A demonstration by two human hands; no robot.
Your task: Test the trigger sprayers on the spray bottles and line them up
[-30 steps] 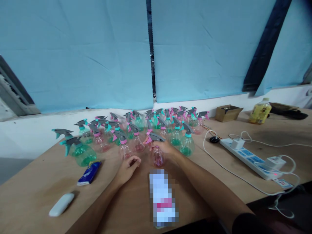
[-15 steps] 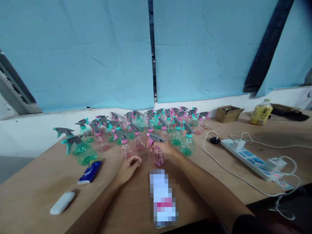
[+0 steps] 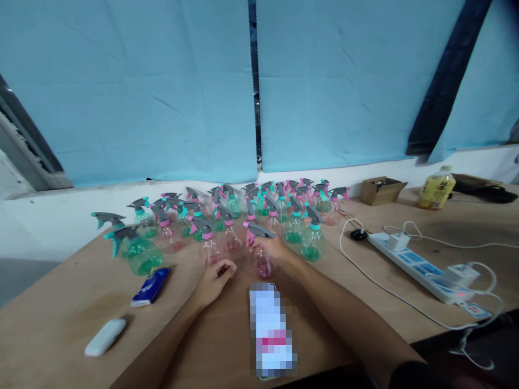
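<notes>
Right hand: the person's right hand (image 3: 272, 246) is clamped around the neck of a pink-collared spray bottle (image 3: 264, 266), just under its grey head.
Held bottle: upright, directly beyond the far end of the smartphone (image 3: 272, 324); its clear body looks pinkish.
Left hand: the left hand (image 3: 217, 276) is half curled with nothing visible in it, thumb and fingertips slightly apart, beyond the smartphone and to its left. A clear pink spray bottle (image 3: 210, 249) is just behind it; whether they touch I cannot tell.
Other spray bottles: a crowd of pink and green ones farther beyond the smartphone, among them a green spray bottle (image 3: 313, 246) to its right.
Blue packet: the blue packet (image 3: 151, 287) lies left of the smartphone.
White case: the rounded white case (image 3: 105, 337) lies farther left of the smartphone.
Power strip: the white power strip (image 3: 411, 265), with adapters plugged in and a red light, lies right of the smartphone.
Cardboard box: the open cardboard box (image 3: 381, 193) stands far beyond the smartphone, to its right.
</notes>
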